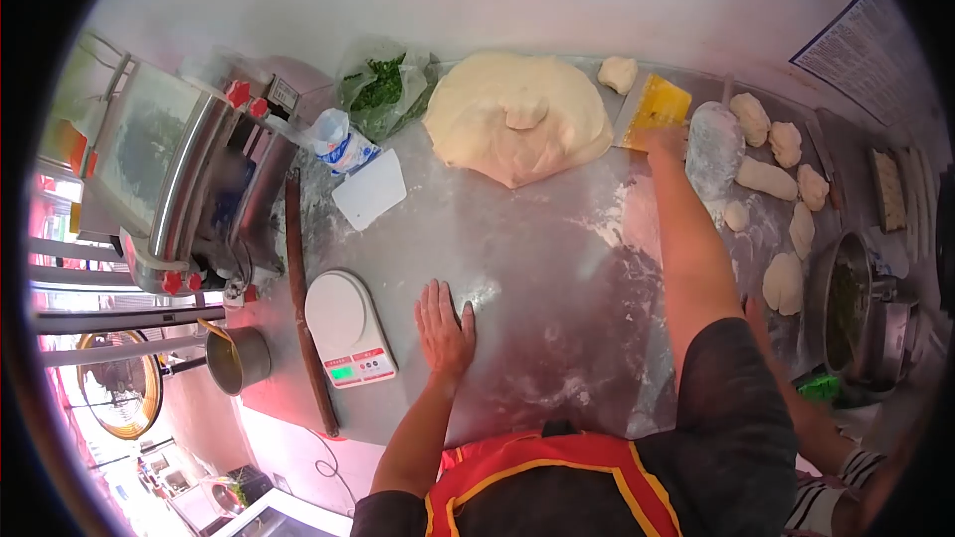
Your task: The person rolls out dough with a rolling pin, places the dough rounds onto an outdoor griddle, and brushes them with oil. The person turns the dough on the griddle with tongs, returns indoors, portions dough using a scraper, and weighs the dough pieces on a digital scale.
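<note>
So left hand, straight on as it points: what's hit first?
Probably the right edge of the white plastic scraper, across the metal tabletop; if it misses, perhaps the big dough mass. Left hand height unclear.

one head-worn view looks forward and down over the worktable (537,268).

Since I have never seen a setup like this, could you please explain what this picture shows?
There is no robot here: a camera worn on a person's head looks forward and down at their bare hands. The left hand lies open on a metal table; the right hand holds a yellow scraper. On the table are a large dough mass, smaller dough pieces, a white scale, a long brown rod and bagged greens. The arm at lower right belongs to someone else.
</note>
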Available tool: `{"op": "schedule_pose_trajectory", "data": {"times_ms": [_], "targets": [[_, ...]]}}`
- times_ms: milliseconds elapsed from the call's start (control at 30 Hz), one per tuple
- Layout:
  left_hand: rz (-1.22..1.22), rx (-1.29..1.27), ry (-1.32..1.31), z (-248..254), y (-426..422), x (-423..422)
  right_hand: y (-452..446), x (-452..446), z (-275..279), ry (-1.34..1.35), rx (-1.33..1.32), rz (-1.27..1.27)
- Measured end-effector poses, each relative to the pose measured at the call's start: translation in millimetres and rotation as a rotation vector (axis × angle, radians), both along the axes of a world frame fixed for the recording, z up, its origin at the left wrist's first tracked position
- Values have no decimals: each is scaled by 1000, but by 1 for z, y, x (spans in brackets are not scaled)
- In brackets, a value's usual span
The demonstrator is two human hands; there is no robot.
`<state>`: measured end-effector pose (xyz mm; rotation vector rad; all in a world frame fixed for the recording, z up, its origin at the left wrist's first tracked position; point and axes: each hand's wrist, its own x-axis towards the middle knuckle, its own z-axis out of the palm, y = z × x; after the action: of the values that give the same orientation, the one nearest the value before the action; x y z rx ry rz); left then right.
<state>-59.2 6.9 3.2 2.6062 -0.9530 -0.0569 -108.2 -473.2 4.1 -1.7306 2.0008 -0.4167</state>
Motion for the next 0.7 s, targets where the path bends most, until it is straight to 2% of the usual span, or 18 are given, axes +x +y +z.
{"op": "schedule_pose_trajectory", "data": {"times_ms": [67,133,233,300,400,500,600,633,700], "targets": [[-9,-5,-17,-1,0,1,-34,-19,-24,-401,-51,182],[-23,-13,-29,-7,2,0,-33,-7,-1,-180,-248,137],[-23,-19,-44,-11,6,3,24,-17,86,-122,-492,315],[-28,-12,-13,-8,7,1,53,-33,99,-64,-425,486],[-33,-180,5,-10,14,-1,121,-62,113,43,-377,806],[-73,-434,22,3,20,-2,226,-73,131,-124,-170,1144],[-236,-540,-111,58,22,-2,299,-76,109,-36,-61,1452],[-187,-459,118,72,28,-2,313,-76,110,-25,16,1562],[-76,-287,561,91,42,6,323,-75,126,-148,400,1449]]}}
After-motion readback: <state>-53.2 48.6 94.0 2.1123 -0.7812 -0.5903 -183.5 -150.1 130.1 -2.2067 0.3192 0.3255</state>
